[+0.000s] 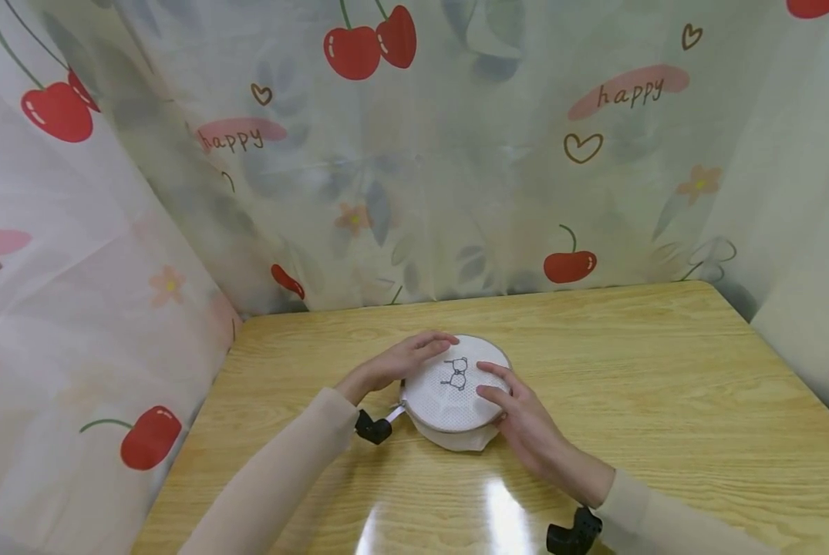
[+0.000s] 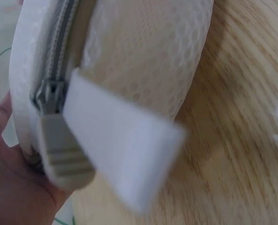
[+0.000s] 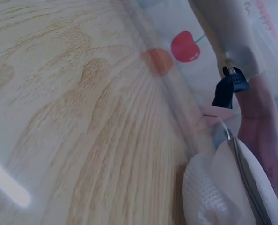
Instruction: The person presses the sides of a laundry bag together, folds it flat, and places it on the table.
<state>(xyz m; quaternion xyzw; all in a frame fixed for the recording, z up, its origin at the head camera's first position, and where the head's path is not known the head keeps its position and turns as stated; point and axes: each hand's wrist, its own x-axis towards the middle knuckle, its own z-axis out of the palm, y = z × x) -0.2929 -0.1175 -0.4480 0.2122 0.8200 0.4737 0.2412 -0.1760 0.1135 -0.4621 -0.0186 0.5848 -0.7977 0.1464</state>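
A round white mesh laundry bag (image 1: 442,405) lies on the table, with a small line drawing on its top. My left hand (image 1: 403,360) rests at its far left edge, fingers stretched over the rim; in the left wrist view the same hand (image 2: 17,187) lies beside the bag. From the right, my right hand (image 1: 525,420) holds the bag's edge, thumb and a finger on top; its other fingers are mostly hidden. A grey zipper (image 2: 62,51) runs round the side, its pull (image 2: 64,152) near a white fabric tab (image 2: 125,136).
The bag stands on a wood-grain table (image 1: 636,370), near its middle. Cherry-printed curtains (image 1: 456,169) hang behind and at both sides. A black wrist camera (image 1: 374,426) sits by the left cuff, another black camera (image 1: 574,532) by the right.
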